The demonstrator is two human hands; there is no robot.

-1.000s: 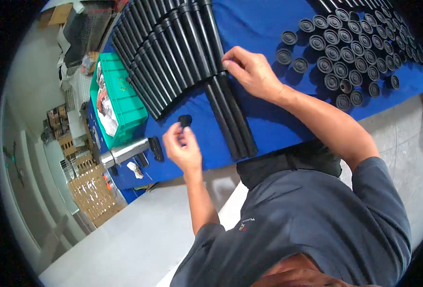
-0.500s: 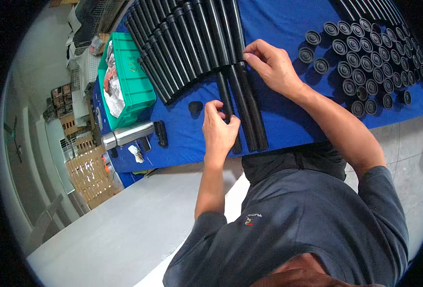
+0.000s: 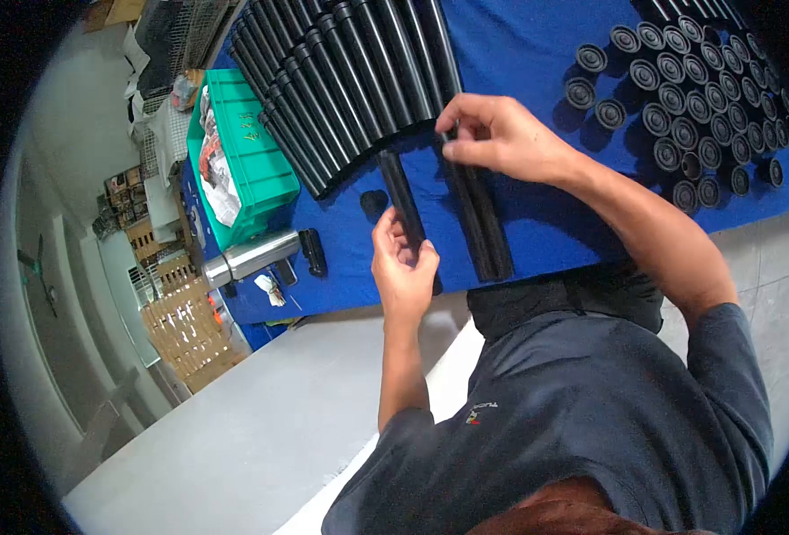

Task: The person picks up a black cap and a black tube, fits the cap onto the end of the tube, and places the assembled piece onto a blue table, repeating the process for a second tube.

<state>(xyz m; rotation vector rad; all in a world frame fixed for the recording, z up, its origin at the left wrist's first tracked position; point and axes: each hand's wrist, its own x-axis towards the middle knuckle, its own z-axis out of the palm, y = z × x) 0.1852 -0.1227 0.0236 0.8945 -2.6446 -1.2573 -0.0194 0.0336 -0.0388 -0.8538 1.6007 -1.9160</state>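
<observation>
Near the table's front edge, my left hand wraps its fingers and thumb around a black tube that slants up and away from me. To its right lie a couple of black tubes side by side. At their far end my right hand curls its thumb and index finger round a dark tube end, partly hidden by the fingers. A small black cap sits left of the tube in my left hand. Beyond both hands, rows of black tubes fan out across the cloth.
Many round black caps stand on the blue cloth at the right. At the left are a green crate with wrapped items, a silver cylinder, and a black object. Thin rods show at the top right.
My left hand has closed round the tube, whose far end has shifted left, away from the pair beside it. My right hand has moved slightly left and down to the pair's far end.
</observation>
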